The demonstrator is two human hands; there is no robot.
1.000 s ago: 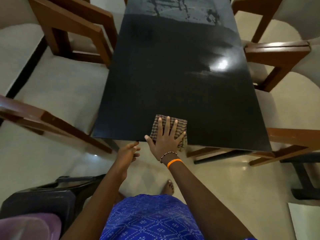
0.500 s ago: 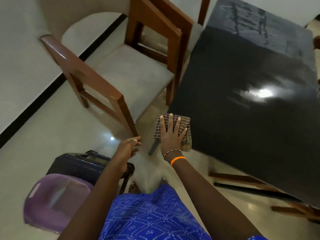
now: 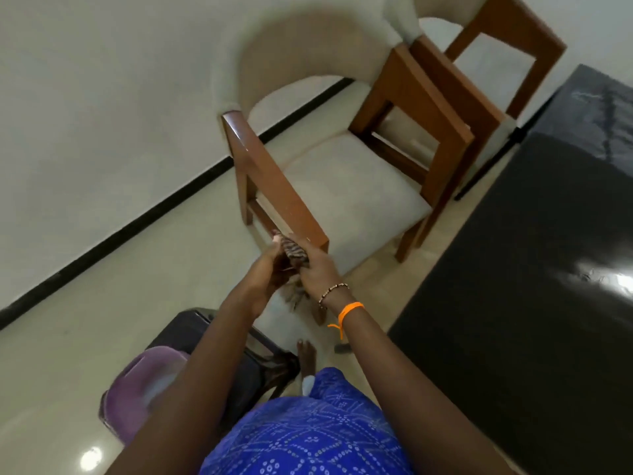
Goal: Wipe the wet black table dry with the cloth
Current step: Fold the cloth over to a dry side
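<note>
The checked brown cloth point(image 3: 294, 253) is bunched up between both my hands, held in the air off the table, in front of a wooden chair. My left hand point(image 3: 270, 269) grips it from the left and my right hand point(image 3: 317, 269) grips it from the right, with a frayed end hanging below. The black table point(image 3: 534, 303) lies to the right, glossy with a bright light reflection and a grey streaked patch at its far end.
A wooden chair point(image 3: 342, 186) with a pale cushion stands straight ahead, a second one behind it. A black case point(image 3: 205, 334) and a purple plastic tub point(image 3: 137, 392) sit on the floor at lower left. My bare foot point(image 3: 306, 354) is on the cream tile floor.
My right hand has lifted the cloth off the table's near corner and brought it left, where my left hand joined in gripping it. The view has swung left, away from the table.
</note>
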